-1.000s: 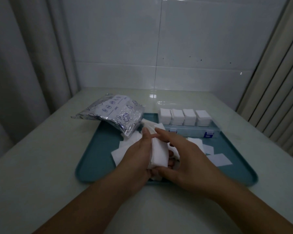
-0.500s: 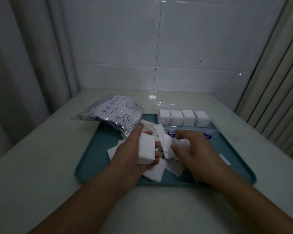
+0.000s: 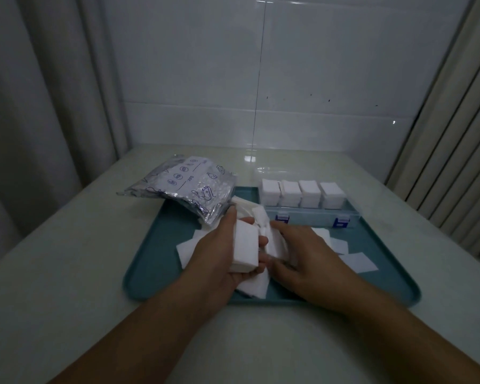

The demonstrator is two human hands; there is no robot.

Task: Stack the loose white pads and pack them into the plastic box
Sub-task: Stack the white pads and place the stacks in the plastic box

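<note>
My left hand (image 3: 219, 250) grips a thick stack of white pads (image 3: 245, 246) upright over the teal tray (image 3: 150, 261). Just right of it, my right hand (image 3: 305, 259) rests palm down on loose white pads (image 3: 275, 242) in the tray's middle, its fingers curled around some of them. More loose pads (image 3: 358, 261) lie flat at the right, and others (image 3: 254, 286) lie under my left hand. The clear plastic box (image 3: 313, 217) with blue latches sits at the tray's far side, with several pad stacks (image 3: 299, 192) standing in a row inside it.
A silver foil bag (image 3: 189, 187) with blue print lies across the tray's far left corner, spilling pads. The tray sits on a pale table against a tiled wall. Curtains hang at left, and a ribbed panel stands at right.
My hands have parted; the stack stays in my left hand. My right hand went to the loose pads in the tray's middle and gathered some. A flat pad at right shows again.
</note>
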